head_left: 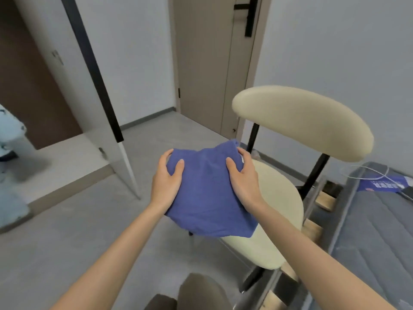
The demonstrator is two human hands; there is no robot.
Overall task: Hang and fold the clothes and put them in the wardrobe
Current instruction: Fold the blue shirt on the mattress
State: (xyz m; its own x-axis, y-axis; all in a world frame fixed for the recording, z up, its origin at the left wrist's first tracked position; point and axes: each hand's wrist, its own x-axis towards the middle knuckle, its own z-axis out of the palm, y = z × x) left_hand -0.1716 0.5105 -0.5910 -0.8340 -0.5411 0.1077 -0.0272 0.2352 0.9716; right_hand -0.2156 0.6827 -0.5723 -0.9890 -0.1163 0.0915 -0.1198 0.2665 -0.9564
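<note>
A folded blue garment is held up in front of me, above the floor and the front edge of a cream chair. My left hand grips its left edge, thumb on top and fingers curled underneath. My right hand grips its right edge the same way. The open wardrobe stands to the left, with its white door swung out toward me. Pale blue clothing shows at the wardrobe's left edge.
The cream chair with black legs stands right of the garment. A grey mattress on a bed frame lies at the far right, with a cable and a blue packet on it. A closed beige door is straight ahead. Grey floor lies between me and the wardrobe.
</note>
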